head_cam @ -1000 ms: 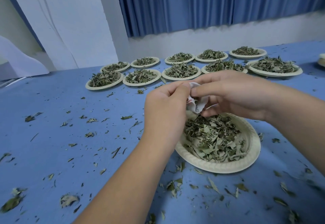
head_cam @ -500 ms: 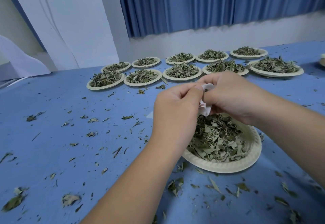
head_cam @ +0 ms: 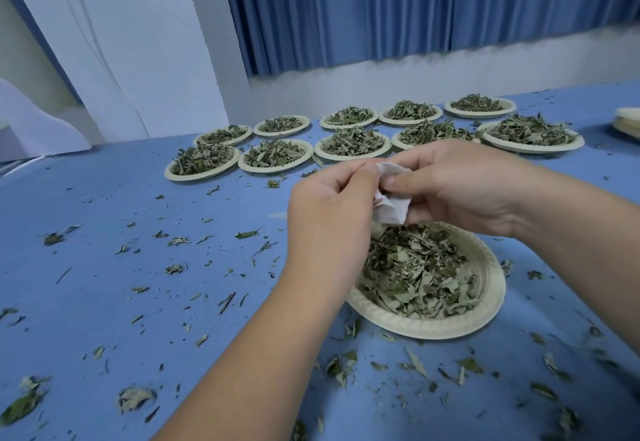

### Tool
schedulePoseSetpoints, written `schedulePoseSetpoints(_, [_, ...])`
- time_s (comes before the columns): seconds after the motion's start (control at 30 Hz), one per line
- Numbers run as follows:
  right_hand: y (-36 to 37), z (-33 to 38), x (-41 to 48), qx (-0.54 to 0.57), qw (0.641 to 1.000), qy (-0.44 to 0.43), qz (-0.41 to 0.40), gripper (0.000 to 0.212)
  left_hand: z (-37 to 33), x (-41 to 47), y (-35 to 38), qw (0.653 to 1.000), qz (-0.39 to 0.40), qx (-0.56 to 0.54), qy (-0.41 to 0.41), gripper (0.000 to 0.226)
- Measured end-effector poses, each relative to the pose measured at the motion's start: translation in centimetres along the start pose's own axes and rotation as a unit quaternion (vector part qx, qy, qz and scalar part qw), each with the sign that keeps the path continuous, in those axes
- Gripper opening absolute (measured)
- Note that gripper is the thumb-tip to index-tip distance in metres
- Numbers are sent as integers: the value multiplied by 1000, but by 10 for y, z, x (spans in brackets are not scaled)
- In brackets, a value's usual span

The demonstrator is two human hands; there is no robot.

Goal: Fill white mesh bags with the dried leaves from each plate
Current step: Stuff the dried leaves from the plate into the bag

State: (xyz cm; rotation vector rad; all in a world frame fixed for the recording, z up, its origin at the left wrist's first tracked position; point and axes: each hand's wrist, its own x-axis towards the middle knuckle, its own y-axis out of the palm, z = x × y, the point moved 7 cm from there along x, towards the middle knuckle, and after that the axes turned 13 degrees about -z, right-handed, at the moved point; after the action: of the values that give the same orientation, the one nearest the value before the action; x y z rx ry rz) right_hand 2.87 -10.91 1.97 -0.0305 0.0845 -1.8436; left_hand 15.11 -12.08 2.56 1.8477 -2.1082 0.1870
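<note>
Scraps of dried leaf (head_cam: 175,269) litter the blue tabletop (head_cam: 104,198) round the near beige paper plate (head_cam: 496,288) of dried green leaves (head_cam: 415,277). Beyond it I count ten more heaped paper plates (head_cam: 275,169), one partly behind the right hand (head_cam: 467,184). Above the near plate, that hand and the left hand (head_cam: 329,218) both pinch a crumpled white mesh bag (head_cam: 393,212), its mouth hidden.

Around your work: a blue surface, a curtain and white panels.

Your blue surface (head_cam: 104,218) runs from the near edge back to the wall. Behind it, a pleated blue curtain (head_cam: 415,7) hangs across the upper right of your view and ends above a white strip of wall (head_cam: 381,83). To your left stands a tall white panel (head_cam: 138,42) with faint curved lines on its face. A white sheet (head_cam: 31,121) sits at the far left edge, and a pale wall (head_cam: 20,42) shows above it.
</note>
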Motion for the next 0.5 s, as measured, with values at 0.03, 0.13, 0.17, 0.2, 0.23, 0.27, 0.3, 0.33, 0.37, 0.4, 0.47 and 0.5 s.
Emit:
schedulePoseSetpoints(0.03, [-1,-1,1,-4,1000,-5,-15,16,0,0,1,1000,2,4,2,31])
schedulePoseSetpoints(0.13, [-1,-1,4,-59,996,-37,-59,19,0,0,1,1000,10,15,5,28])
schedulePoseSetpoints(0.17, [2,3,5,-84,993,-50,-72,20,0,0,2,1000,13,12,0,26])
schedulePoseSetpoints(0.2, [4,6,6,-123,986,-70,-91,27,1,0,2,1000,16,5,-9,23])
schedulePoseSetpoints(0.23, [6,11,8,-177,973,-94,-113,33,1,0,1,1000,19,-2,-16,21])
schedulePoseSetpoints(0.27, [9,15,11,-235,956,-118,-131,36,1,0,1,1000,20,-9,-21,19])
schedulePoseSetpoints(0.3, [13,18,13,-279,940,-131,-144,34,1,1,0,1000,18,-14,-22,19])
schedulePoseSetpoints(0.33, [15,19,16,-300,932,-134,-153,30,1,3,-2,1000,12,-18,-21,18])
schedulePoseSetpoints(0.37, [17,19,18,-295,935,-127,-153,25,1,4,-4,1000,4,-20,-20,18])
schedulePoseSetpoints(0.4, [21,18,19,-261,950,-112,-132,22,1,7,-7,1000,-6,-20,-19,19])
schedulePoseSetpoints(0.47, [28,15,18,-171,982,-66,-46,22,0,11,-14,999,-28,-16,-11,23])
schedulePoseSetpoints(0.5, [31,14,16,-135,990,-45,0,22,-1,14,-17,999,-36,-18,-8,28])
